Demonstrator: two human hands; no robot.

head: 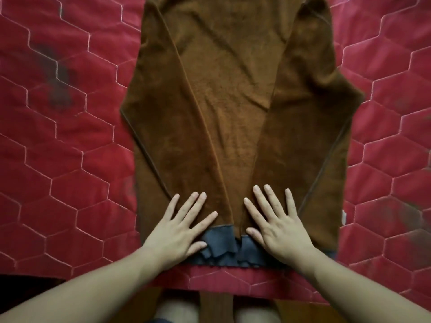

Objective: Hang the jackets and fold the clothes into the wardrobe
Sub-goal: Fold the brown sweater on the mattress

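A brown fleece top (233,101) lies flat on the red quilted bed, its two sleeves folded inward so they meet in a V near the hem. Grey ribbed cuffs (224,247) lie bunched at the near end, over the grey hem band. My left hand (179,227) rests flat with fingers spread on the left sleeve's end, thumb touching a cuff. On the right sleeve's end my right hand (277,226) presses flat, fingers straight and spread. Neither hand holds anything.
The red quilted cover (65,148) with a hexagon stitch pattern spreads to both sides of the top. The bed's near edge (224,282) runs just below my wrists, with my knees and a wooden floor visible under it. No wardrobe or hangers are in view.
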